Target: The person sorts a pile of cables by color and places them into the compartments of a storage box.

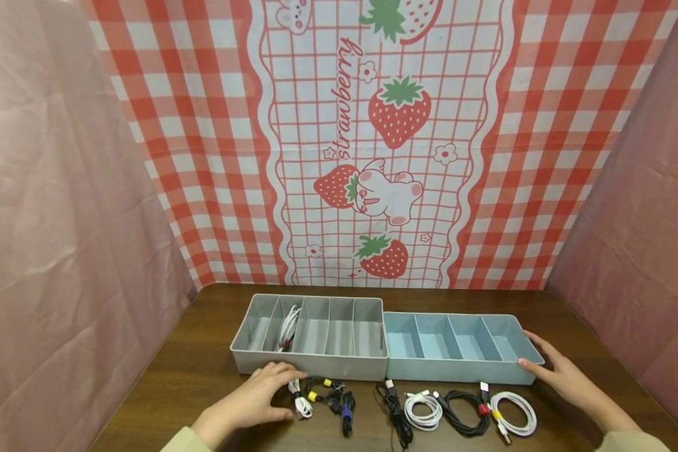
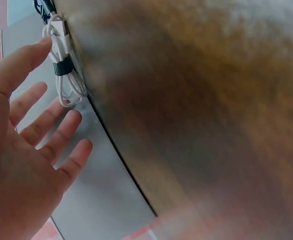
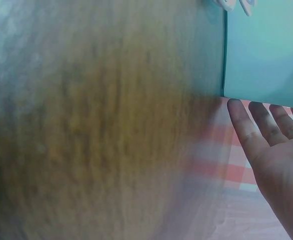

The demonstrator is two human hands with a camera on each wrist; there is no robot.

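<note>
My left hand [image 1: 257, 397] is beside a small white cable bundle [image 1: 302, 405] in front of the grey divided box [image 1: 311, 365]. In the left wrist view its fingers are spread, with the thumb tip over or close to the white bundle [image 2: 74, 89], which has a dark tie; contact cannot be told. My right hand [image 1: 565, 376] rests at the right end of the light blue divided box [image 1: 457, 370], thumb at the front corner. Straight fingers [image 3: 247, 129] lie along that box's end wall in the right wrist view. A white cable [image 1: 289, 326] stands inside the grey box's second compartment from the left.
Along the table [image 1: 169, 376] front lie black cables with yellow tags [image 1: 324, 392], a purple-tied black cable [image 1: 347, 414], a black cable [image 1: 395, 414], a coiled white cable [image 1: 424, 422], a red-tagged black coil [image 1: 463, 430] and a yellow-tagged white coil [image 1: 528, 402]. A checked cloth [image 1: 203, 157] hangs behind.
</note>
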